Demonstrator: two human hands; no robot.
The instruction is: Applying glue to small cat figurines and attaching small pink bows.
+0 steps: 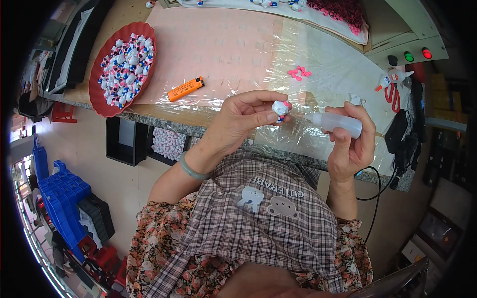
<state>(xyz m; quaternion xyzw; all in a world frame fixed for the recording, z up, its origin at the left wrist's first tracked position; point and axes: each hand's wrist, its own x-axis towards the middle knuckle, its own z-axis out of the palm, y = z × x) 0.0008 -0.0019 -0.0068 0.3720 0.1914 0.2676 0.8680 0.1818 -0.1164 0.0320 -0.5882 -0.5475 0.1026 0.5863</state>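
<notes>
Between the thumb and fingers of my left hand (243,115) is a small white, pink and blue figurine (280,108). My right hand (354,144) grips a translucent squeeze bottle (339,124) lying on its side, its thin nozzle pointing at the figurine. Whether the tip touches the figurine I cannot tell. Beyond my hands, several small pink pieces (299,73) lie on the plastic-covered table (233,49). An orange lighter (186,89) rests on the table to the left of my left hand.
A red basin (94,84) heaped with similar figurines stands at the left. Red-handled scissors (392,97) and a white bottle (396,76) lie at the right, near a black cable (378,184). A machine with colored buttons (409,56) stands at the back right. Below the table edge sits a black crate (121,144).
</notes>
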